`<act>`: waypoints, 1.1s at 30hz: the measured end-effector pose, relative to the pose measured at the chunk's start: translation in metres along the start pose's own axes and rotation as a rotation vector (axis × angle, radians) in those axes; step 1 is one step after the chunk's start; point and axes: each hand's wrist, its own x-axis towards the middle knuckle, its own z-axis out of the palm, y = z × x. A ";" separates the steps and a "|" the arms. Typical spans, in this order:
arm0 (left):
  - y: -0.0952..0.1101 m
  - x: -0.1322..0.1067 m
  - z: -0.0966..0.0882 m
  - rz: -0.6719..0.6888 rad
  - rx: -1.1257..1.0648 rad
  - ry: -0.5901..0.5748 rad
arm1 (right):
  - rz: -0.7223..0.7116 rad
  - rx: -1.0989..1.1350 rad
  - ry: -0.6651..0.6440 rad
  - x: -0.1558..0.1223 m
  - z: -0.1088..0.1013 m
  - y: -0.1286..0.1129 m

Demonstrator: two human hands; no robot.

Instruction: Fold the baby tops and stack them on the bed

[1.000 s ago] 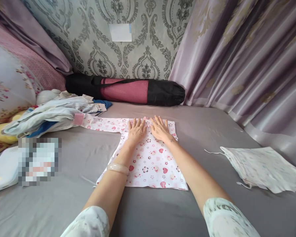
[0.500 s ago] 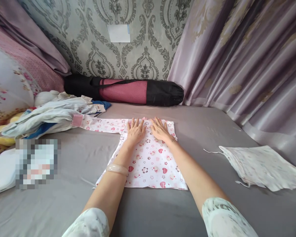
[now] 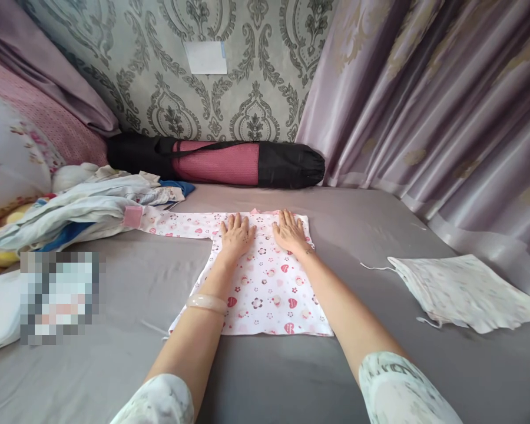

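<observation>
A small white long-sleeved shirt (image 3: pixel 265 288) printed with pink hearts and flowers lies flat on the grey bed sheet. Its left sleeve stretches out to a pink cuff (image 3: pixel 133 217); on the right no sleeve shows, and I cannot see where it lies. Flat on the upper left of the shirt rests my left hand (image 3: pixel 237 234), fingers spread, with a pale bangle on that wrist. My right hand (image 3: pixel 289 231) presses flat on the upper right, near the pink neckline, its fingers extended.
Crumpled clothes (image 3: pixel 79 206) are piled at the left, touching the shirt's cuff. A folded pale cloth (image 3: pixel 468 288) with strings lies at the right. Against the wall stretches a black and pink rolled-mat bag (image 3: pixel 216 163). Purple curtains (image 3: pixel 393 100) hang at the right.
My hands have slid slightly apart on the shirt, the left one leftward and the right one a little to the right. The view has shifted slightly.
</observation>
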 end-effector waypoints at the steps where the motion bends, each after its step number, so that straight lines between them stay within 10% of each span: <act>1: 0.000 0.000 -0.001 -0.002 -0.009 0.003 | -0.002 0.017 -0.011 0.000 -0.002 0.001; 7: 0.000 0.001 -0.005 0.046 -0.026 0.238 | 0.056 0.057 0.041 -0.003 -0.017 0.018; 13: -0.003 0.000 0.000 0.006 0.017 0.021 | 0.165 -0.018 0.000 -0.011 -0.014 0.038; 22: -0.003 0.000 -0.001 -0.008 0.020 -0.009 | 0.174 -0.056 -0.022 -0.012 -0.014 0.039; 33: -0.012 0.003 -0.010 -0.039 -0.090 -0.063 | 0.068 0.003 0.001 0.005 -0.006 -0.013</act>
